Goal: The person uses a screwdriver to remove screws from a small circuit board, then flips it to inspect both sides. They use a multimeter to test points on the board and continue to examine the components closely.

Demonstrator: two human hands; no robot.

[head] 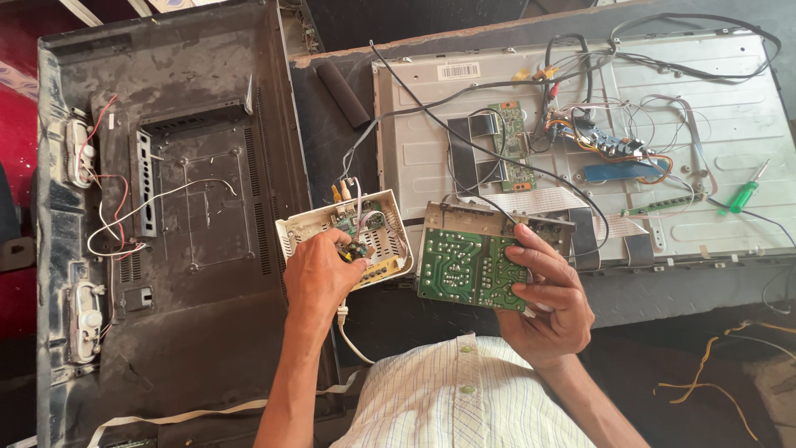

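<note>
- Panel of grey metal [730, 108], a stripped flat screen's back, lies beyond the right hand, strewn with small boards, flat ribbon cables and loose black wires.
- Black plastic rear cover [191, 207] lies inside-up to the left of the left hand, with two pale speakers and thin red and white wires along its far edge.
- Dark tabletop [688, 290] shows beneath and around the right hand.
- Green circuit board [460, 270] is tilted solder side up between the two hands; its right edge sits in the right hand.
- White vented box [385, 241], open, lies just under and beyond the left hand, touching the green board's left edge.
- Right hand [547, 294] grips the board, thumb pressed on its green face, fingers curled behind.
- Left hand [319, 270] reaches into the box, fingertips pinched on a small part I cannot make out.
- Green-handled screwdriver [744, 196] rests on the panel, well right of the right hand.
</note>
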